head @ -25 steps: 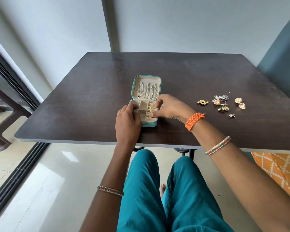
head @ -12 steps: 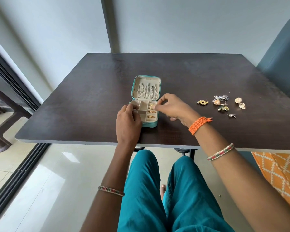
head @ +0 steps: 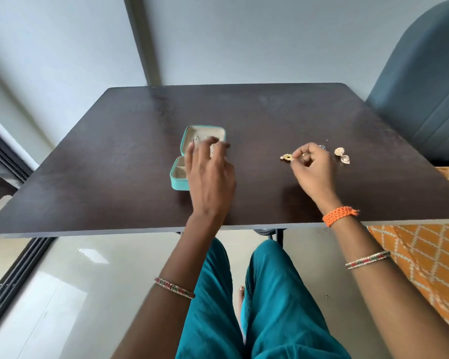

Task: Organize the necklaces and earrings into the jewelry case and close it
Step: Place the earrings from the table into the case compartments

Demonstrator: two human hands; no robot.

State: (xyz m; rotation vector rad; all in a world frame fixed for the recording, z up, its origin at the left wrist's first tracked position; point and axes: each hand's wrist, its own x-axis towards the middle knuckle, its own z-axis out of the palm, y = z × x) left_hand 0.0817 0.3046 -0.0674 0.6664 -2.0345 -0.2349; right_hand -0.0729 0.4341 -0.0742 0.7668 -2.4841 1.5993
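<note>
Grey walls and a vertical post stood behind a dark wooden table [head: 114,177] as we looked down. At far left we noted a dark sliding-door track [head: 13,270] along a pale glossy floor.

Left of centre on the table sat the teal jewelry case [head: 180,180], open, its lid [head: 192,131] lying back flat on the far side. We saw beige lining and a few pale pieces inside the lid, too blurred to name. Our left hand [head: 210,174] hovered over the case, fingers spread and loose, gripping nothing; it was smeared with motion and hid most of the lower tray. We could not tell whether it touched the case. A beaded bangle [head: 174,288] circled that forearm.

Teal trousers [head: 270,307] showed below the table edge.

Right of centre, our right hand [head: 312,170] pinched a round gold earring [head: 287,157] between thumb and fingertips, at or just above the tabletop. Just beyond the knuckles lay two shell-shaped earrings [head: 341,155], side by side on the wood. An orange braided band [head: 340,215] wrapped the wrist.

Farther right we logged a grey-blue chair back [head: 425,81] and orange patterned fabric [head: 430,255].
</note>
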